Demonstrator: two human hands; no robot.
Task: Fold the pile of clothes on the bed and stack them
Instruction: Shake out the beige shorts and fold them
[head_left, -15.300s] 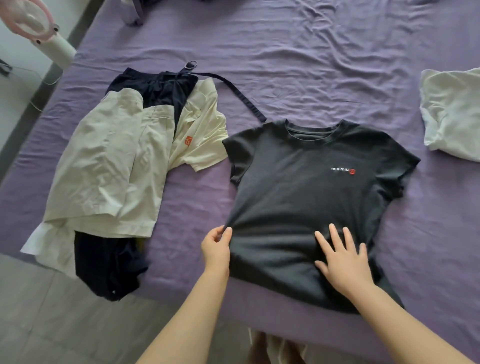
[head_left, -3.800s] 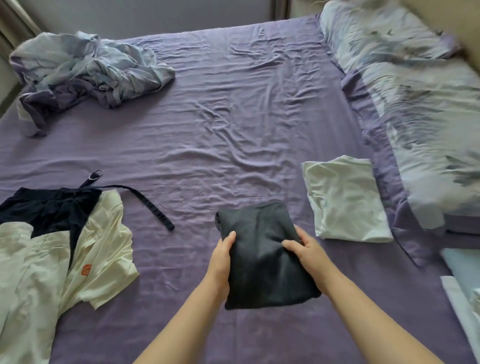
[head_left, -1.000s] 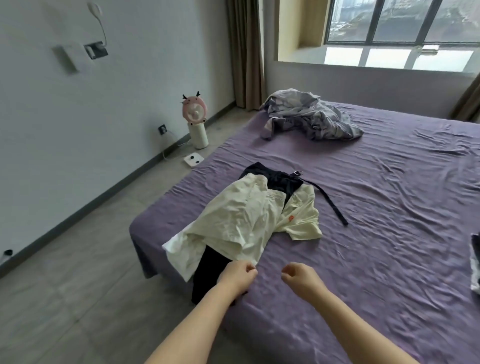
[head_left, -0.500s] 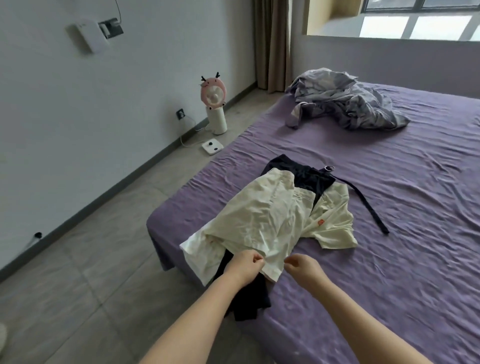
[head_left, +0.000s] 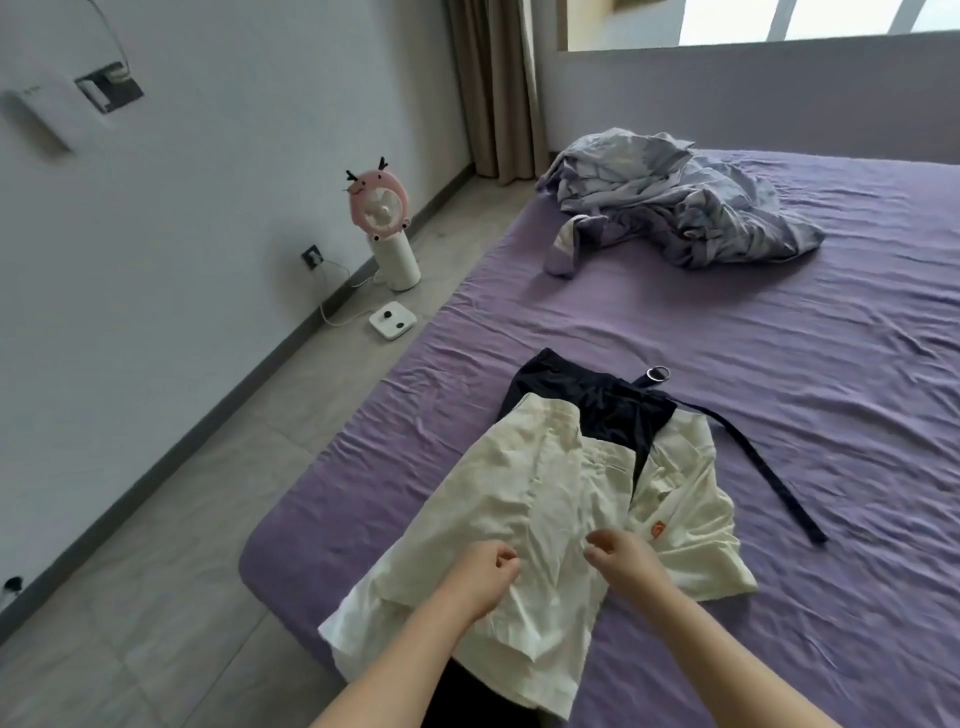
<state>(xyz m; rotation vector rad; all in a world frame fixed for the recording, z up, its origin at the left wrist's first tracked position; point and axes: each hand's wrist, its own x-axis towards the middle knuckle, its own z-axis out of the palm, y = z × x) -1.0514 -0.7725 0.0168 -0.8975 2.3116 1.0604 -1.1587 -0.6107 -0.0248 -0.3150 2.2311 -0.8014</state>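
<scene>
Both hands, left hand (head_left: 485, 577) and right hand (head_left: 621, 564), have slid up the cream cotton shorts (head_left: 524, 499) toward 12 o'clock, fingers curled, seemingly pinching cloth; next garment begins

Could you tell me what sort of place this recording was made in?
Most likely a home bedroom: a bed with a purple sheet, a crumpled duvet at its far end, curtains by a window, and a small pink fan on the floor.

Soft daylight from the window (head_left: 810, 21); wide-angle edges bend.
</scene>
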